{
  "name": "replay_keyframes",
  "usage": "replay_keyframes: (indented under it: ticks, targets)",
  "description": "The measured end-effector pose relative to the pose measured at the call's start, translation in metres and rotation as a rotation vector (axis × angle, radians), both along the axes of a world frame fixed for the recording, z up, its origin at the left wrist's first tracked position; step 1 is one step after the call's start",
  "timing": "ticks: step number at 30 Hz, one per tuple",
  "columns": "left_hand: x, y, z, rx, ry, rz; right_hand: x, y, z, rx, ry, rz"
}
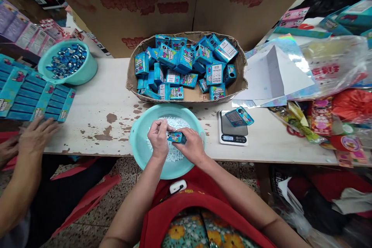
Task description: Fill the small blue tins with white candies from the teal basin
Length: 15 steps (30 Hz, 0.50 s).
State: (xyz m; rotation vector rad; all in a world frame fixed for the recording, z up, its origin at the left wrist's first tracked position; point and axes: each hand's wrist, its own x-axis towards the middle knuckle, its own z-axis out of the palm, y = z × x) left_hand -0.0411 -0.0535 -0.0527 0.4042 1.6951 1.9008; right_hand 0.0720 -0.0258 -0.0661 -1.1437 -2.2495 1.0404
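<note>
Both forearms enter from the lower edge and converge over a round turquoise plastic bowl (136, 135) holding small white pellets (174, 157). The left forearm slants up and to the right, the right forearm up and to the left, so that the two hands meet above the bowl. The right hand (192, 145) grasps the right end of a small blue rectangular box with printed lettering (176, 137), its thumb along the near side and its fingers over the far side. The left hand (158, 138) is upright at the box's left end, fingers curled toward the palm and thumb pressed near the index finger; whether it grips anything cannot be told. The box lies roughly level above the pellets, between the hands. Beyond the bowl, a shallow brown cardboard tray (243, 73) contains many similar blue boxes (185, 59). To the right, a flat digital scale (233, 139) bears a tilted blue carton (243, 117). At far left, a co-worker's hand (36, 133) rests beside stacked blue cartons (26, 91).
</note>
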Motion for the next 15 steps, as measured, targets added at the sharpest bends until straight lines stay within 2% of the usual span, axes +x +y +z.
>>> replay_keyframes:
  ticks: [4,7,9,11,12,13,15]
  targets:
    - [0.004,-0.001,0.005,0.088,-0.124,0.016,0.003,-0.003,0.002,0.006,0.033,0.02]
    - [0.003,-0.001,0.01,0.067,-0.205,-0.152,0.007,0.0,-0.004,-0.031,0.068,0.009]
    - [-0.004,-0.002,0.008,0.07,-0.203,-0.203,0.013,0.006,-0.008,-0.075,0.137,-0.008]
    - [-0.016,-0.004,-0.004,0.05,-0.088,-0.136,0.021,0.014,-0.013,-0.107,0.246,-0.06]
    - [-0.022,-0.005,-0.014,-0.021,0.026,-0.112,0.026,0.017,-0.016,-0.111,0.307,-0.095]
    - [-0.026,-0.005,-0.026,-0.131,0.16,-0.121,0.03,0.02,-0.02,-0.104,0.367,-0.131]
    - [-0.026,-0.006,-0.056,-0.371,0.413,-0.238,0.036,0.022,-0.029,-0.062,0.477,-0.181]
